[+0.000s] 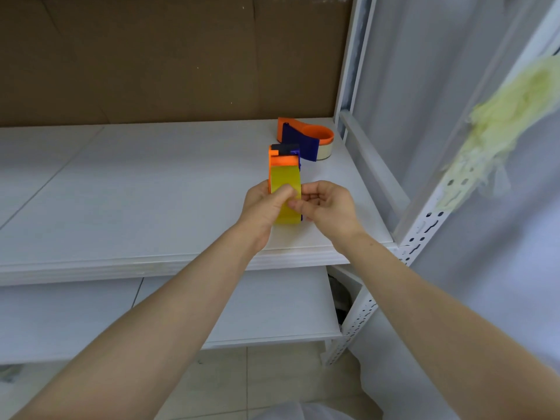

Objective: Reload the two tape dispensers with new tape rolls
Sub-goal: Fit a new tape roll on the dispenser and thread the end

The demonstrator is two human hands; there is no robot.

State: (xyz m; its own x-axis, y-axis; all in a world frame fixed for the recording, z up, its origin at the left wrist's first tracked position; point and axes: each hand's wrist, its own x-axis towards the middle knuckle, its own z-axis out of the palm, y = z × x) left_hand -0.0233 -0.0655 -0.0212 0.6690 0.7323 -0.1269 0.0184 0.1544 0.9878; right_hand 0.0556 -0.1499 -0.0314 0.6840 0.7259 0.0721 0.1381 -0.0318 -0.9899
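Both hands on one orange-and-blue plastic tape dispenser (283,165) above the white shelf (151,192): left hand (263,204) grips it, right hand (325,204) pinches the yellow tape roll (285,183). Likely freeing the tape end; next, feed it to the cutter. Second orange-and-blue dispenser with pale roll (304,137) lies just behind on the shelf.

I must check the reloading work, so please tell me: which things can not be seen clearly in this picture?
- Free tape end on the yellow roll: head view, covered by left hand and right hand.
- Second dispenser: its cutter faces away.
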